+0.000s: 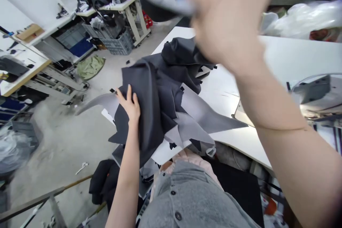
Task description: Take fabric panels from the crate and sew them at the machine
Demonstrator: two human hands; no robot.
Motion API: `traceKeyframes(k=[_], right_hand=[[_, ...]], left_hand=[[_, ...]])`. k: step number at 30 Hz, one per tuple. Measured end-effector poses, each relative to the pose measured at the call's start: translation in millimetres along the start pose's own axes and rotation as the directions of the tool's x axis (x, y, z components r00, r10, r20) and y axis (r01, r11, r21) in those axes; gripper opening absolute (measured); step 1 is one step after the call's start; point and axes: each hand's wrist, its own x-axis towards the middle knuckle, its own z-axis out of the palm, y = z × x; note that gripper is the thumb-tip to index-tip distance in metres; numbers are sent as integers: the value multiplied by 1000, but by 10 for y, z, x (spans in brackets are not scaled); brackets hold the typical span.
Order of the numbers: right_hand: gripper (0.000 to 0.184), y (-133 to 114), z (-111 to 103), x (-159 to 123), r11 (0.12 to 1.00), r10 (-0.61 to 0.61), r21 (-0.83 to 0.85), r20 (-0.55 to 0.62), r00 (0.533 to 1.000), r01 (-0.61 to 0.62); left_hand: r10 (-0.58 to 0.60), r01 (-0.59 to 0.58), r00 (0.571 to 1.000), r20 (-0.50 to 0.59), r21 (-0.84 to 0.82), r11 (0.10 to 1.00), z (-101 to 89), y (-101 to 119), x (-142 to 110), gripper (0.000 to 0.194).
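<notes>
A heap of black and grey fabric pieces [149, 103], some with pointed ends, lies over the left end of the white table and hangs past its edge. My left hand [130, 105] rests on the left side of the heap, fingers spread on the dark cloth. High at the upper right, my right hand [224, 17] is raised close to the camera and smeared by motion. Its fingers are closed on the end of a curved grey and black fabric piece [160, 5], which hangs off to the left. Grey pointed panels [205, 108] stick out toward the right of the heap.
The white table [288, 57] extends to the right, with a sewing machine [317, 96] on it. Clear plastic bags [301, 19] lie behind. Across the floor, other workbenches [128, 5], a grey crate [119, 42] and a green cloth bundle [91, 67] stand at left. A metal rail [50, 194] is at lower left.
</notes>
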Motion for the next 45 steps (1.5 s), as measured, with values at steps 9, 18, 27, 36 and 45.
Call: traceKeyframes(k=[9,18,27,36,45], right_hand=[[79,145,2132,-593,977,-209,51,368,906,205],[72,635,2582,-135,989,-142,102,467,873,106],[70,1302,2904,576,993,-97,103,479,872,54],[71,1588,2711,996,989,-92,145,426,900,32],[57,559,1848,546,1000,8,-4,334,943,-7]], left_hand=[[-68,65,992,108,32,997,333,-117,-185,61],[-32,14,989,146,122,992,935,91,210,61],[-30,12,992,123,142,990,1695,446,727,61],[-95,103,991,-96,74,992,1852,586,940,84],[-281,239,932,-227,-197,951,1449,464,682,57]])
